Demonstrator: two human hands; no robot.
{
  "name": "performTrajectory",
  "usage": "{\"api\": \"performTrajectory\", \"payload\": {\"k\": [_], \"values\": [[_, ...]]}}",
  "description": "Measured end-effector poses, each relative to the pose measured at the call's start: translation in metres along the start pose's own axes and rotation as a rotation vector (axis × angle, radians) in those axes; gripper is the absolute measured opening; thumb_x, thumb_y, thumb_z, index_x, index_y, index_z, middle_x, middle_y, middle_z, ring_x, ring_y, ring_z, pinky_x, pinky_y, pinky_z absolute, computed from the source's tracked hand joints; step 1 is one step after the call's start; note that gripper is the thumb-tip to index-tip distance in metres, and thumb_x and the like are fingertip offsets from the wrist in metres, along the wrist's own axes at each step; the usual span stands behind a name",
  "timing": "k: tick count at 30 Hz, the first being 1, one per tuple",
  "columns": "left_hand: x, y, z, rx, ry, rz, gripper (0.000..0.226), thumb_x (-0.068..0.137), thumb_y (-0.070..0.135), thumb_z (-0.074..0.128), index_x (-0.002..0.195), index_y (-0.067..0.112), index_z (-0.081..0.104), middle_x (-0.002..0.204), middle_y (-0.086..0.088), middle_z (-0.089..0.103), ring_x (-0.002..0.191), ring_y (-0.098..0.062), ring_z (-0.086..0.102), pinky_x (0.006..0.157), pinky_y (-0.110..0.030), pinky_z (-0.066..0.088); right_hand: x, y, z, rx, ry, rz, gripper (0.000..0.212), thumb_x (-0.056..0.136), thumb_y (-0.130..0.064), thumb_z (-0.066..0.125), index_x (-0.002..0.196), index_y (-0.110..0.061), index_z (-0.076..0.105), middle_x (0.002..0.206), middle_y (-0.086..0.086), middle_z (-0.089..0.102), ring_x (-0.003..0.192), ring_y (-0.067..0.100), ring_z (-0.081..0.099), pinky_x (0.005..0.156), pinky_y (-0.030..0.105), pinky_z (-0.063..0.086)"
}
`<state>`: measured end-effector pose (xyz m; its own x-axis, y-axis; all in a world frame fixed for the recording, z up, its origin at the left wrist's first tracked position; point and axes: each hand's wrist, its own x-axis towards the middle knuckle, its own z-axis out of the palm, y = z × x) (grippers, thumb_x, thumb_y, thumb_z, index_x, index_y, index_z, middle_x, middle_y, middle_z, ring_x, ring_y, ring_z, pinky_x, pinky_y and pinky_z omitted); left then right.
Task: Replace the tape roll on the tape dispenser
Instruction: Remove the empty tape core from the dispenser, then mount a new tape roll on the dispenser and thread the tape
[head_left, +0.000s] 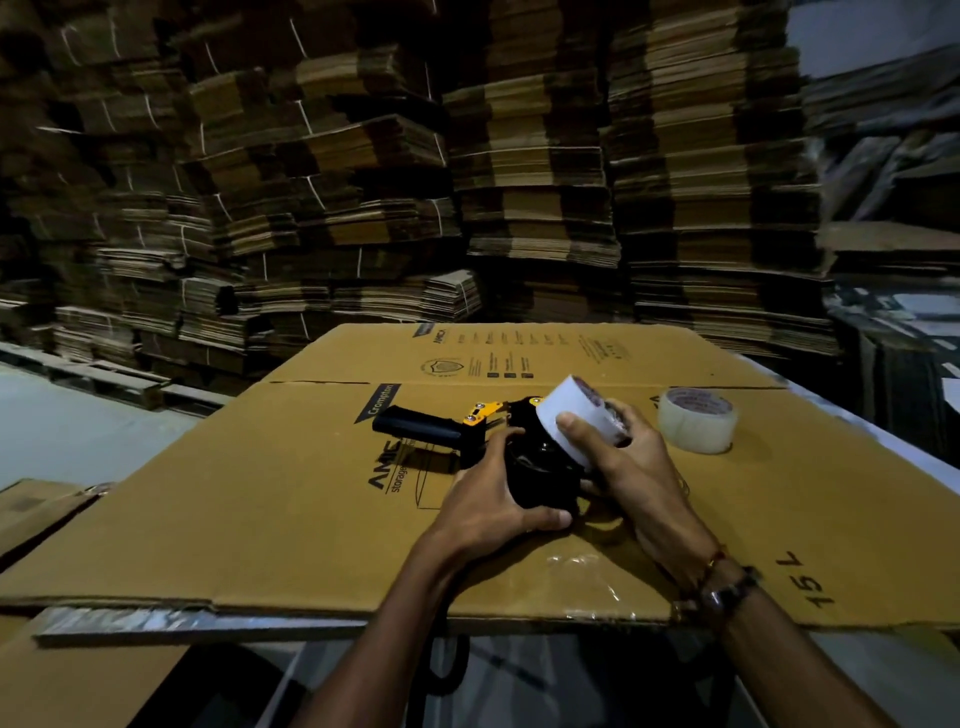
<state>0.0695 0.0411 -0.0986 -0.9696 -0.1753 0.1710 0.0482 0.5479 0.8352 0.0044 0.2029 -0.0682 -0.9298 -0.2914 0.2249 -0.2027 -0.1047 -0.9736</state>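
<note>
A black tape dispenser (457, 439) with yellow metal parts lies on its side on a flattened cardboard box (291, 499), its handle pointing left. My left hand (491, 499) grips the dispenser's round black body from the near side. My right hand (623, 457) holds a white tape roll (569, 415) tilted against the dispenser's hub. Whether the roll sits on the hub I cannot tell. A second, clear tape roll (698, 418) lies flat on the cardboard to the right, apart from both hands.
Tall stacks of flattened cardboard (519, 182) fill the background. The cardboard sheet overhangs a metal-edged table (156, 623). A strip of clear tape (582, 564) sticks to the cardboard near my right wrist. Wooden pallets (104, 376) sit at the left.
</note>
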Motion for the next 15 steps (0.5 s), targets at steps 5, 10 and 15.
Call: {"api": "performTrajectory", "payload": {"k": [5,10,15], "values": [[0.001,-0.001,0.001,0.043,0.036,-0.006,0.106,0.044,0.068,0.083,0.133,0.050,0.028,0.135,0.006,0.054,0.126,-0.023,0.050,0.104,-0.048,0.046,-0.003,-0.020,-0.039,-0.263,-0.009,-0.094,0.072,0.073,-0.052,0.078,0.134,-0.033,0.046,0.125,-0.013,0.060,0.106,0.009,0.065,0.090,0.034,0.056],[0.004,-0.004,-0.002,0.091,0.051,-0.023,0.115,0.043,0.074,0.077,0.141,0.046,0.023,0.142,0.004,0.051,0.131,-0.024,0.047,0.106,-0.049,0.044,-0.003,-0.019,-0.085,-0.663,-0.064,-0.017,0.098,0.071,-0.062,0.077,0.151,-0.031,0.029,0.143,-0.005,0.051,0.115,0.012,0.054,0.097,0.033,0.048],[0.015,-0.003,-0.002,0.118,0.065,-0.031,0.122,0.041,0.078,0.073,0.145,0.041,0.021,0.145,0.002,0.048,0.133,-0.026,0.044,0.108,-0.050,0.042,-0.002,-0.001,-0.114,-0.929,-0.128,0.003,0.127,0.052,-0.091,0.063,0.155,-0.026,0.023,0.155,-0.003,0.041,0.137,0.019,0.044,0.110,0.043,0.042]]}}
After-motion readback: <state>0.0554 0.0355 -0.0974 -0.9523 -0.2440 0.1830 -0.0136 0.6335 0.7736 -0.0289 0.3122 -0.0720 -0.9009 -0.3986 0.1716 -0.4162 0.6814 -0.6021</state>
